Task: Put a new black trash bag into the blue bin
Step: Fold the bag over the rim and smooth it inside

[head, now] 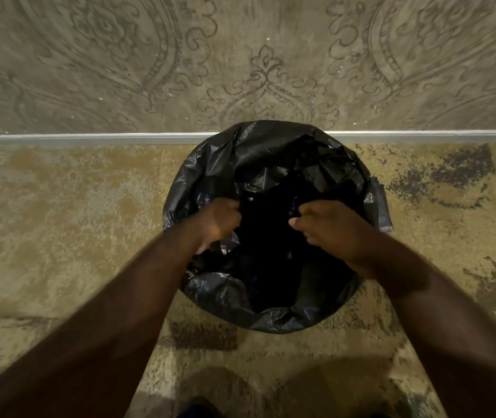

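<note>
Black crinkled plastic trash bag (271,164) drapes over the round bin's rim, mouth facing up, far edge against the wall's pale baseboard (90,137). Left hand (221,220) and right hand (328,227), fingers clenched, grip bag film inside the opening; open mottled carpet (74,221) on both sides.

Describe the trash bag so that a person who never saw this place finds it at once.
Look where the patterned wall meets the mottled carpet. There the black trash bag covers a round bin; both hands reach into its opening. It is the only glossy, crinkled black thing.
</note>
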Motion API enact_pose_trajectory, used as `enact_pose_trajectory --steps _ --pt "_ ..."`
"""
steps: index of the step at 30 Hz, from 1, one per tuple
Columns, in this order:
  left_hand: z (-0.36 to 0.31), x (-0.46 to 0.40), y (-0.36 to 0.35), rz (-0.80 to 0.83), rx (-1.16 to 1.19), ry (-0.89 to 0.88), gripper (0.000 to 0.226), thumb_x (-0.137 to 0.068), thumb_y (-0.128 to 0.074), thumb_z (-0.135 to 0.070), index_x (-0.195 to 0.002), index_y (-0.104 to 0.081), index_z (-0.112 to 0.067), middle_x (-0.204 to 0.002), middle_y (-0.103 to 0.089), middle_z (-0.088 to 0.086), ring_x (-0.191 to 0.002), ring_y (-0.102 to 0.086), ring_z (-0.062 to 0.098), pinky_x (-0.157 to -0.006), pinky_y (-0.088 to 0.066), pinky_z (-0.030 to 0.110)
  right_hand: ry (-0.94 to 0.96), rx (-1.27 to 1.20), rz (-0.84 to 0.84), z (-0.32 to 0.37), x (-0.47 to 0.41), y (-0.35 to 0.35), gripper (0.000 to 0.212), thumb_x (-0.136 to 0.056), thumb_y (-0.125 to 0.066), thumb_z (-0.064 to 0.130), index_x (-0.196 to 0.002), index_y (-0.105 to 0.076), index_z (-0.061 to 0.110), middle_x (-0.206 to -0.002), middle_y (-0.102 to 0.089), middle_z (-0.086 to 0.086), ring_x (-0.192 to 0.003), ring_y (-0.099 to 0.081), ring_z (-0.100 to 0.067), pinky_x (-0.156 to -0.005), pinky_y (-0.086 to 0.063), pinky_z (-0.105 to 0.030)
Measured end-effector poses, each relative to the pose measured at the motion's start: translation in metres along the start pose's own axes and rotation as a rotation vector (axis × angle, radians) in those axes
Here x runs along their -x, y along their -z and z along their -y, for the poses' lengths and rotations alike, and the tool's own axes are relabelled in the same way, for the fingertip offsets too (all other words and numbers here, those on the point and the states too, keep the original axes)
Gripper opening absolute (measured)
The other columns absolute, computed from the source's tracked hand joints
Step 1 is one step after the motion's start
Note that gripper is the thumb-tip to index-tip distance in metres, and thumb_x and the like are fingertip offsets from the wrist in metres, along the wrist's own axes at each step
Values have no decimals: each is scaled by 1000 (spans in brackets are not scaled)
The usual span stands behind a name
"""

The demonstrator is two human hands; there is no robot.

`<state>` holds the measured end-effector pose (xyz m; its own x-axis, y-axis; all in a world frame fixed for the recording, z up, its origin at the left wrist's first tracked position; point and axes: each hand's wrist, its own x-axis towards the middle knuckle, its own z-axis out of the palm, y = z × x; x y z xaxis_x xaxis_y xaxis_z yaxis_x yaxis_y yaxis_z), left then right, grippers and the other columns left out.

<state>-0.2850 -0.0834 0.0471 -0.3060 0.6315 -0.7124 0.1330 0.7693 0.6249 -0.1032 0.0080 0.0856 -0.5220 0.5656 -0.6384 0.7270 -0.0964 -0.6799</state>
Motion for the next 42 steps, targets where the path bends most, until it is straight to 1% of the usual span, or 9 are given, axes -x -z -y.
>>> enact_pose_trajectory --steps 3,7,10,12,16,21,26,33,42 --pt "-1 -2 10 -113 94 86 17 -93 -46 1 -90 -54 -15 -74 -50 6 -64 -45 15 -56 -35 26 -151 -13 -56 -6 -12 2 57 -90 -64 28 -141 -43 12 -133 -55 -10 -118 -55 -31 -99 -45 -44" --pt "-4 -2 5 -130 277 140 14 -94 -52 -8 -90 -54 -21 -86 -56 3 -74 -51 14 -61 -36 24 -107 -34 -10 -7 -3 -1 63 -89 -66 28 -146 -39 20 -142 -51 -4 -125 -53 -28 -104 -45 -46" --pt "-7 11 7 4 209 114 28 -96 -53 -17 -123 -58 -16 -114 -65 4 -96 -61 19 -75 -43 26 66 66 -129 -10 18 -4 39 -93 -63 25 -131 -58 20 -124 -65 1 -110 -63 -13 -93 -52 -29" --pt "-13 27 11 -6 183 -80 28 -96 -54 -17 -123 -60 -15 -115 -69 2 -93 -67 16 -77 -48 24 230 99 -443 -17 39 -8 18 -91 -65 25 -109 -64 25 -95 -67 9 -84 -63 -1 -70 -48 -12" --pt "-7 59 27 -456 108 -500 17 -90 -63 -11 -104 -69 -19 -93 -73 -3 -72 -66 9 -66 -50 17 153 -298 -786 -41 74 -30 36 -83 -75 31 -102 -46 23 -92 -50 -4 -77 -52 -16 -66 -47 -34" --pt "46 71 25 -900 99 -285 32 -79 -72 -35 -108 -62 -26 -106 -62 6 -88 -62 20 -76 -54 35 -218 -596 -690 -67 80 -48 36 -82 -75 35 -95 -45 20 -90 -56 -4 -78 -59 -19 -74 -54 -44" --pt "69 87 -2 -824 258 -27 30 -79 -76 -38 -93 -59 -18 -90 -65 -1 -90 -66 26 -78 -53 38 -306 -793 -570 -72 78 -54 30 -86 -73 27 -71 -52 11 -96 -72 -18 -93 -70 -29 -84 -58 -46" --pt "84 98 -4 -529 394 -26 33 -73 -72 -48 -92 -75 -21 -87 -78 4 -85 -74 26 -82 -56 57 -218 -894 -583 -62 78 -52 24 -91 -65 11 -77 -46 4 -83 -58 -18 -80 -59 -28 -69 -53 -42" --pt "55 147 0 -464 593 -12 14 -87 -68 -14 -100 -75 -14 -94 -77 12 -91 -73 32 -87 -54 59 -132 -883 -588 -35 107 -31 28 -90 -65 8 -95 -47 -13 -88 -55 -19 -84 -54 -31 -76 -52 -53"
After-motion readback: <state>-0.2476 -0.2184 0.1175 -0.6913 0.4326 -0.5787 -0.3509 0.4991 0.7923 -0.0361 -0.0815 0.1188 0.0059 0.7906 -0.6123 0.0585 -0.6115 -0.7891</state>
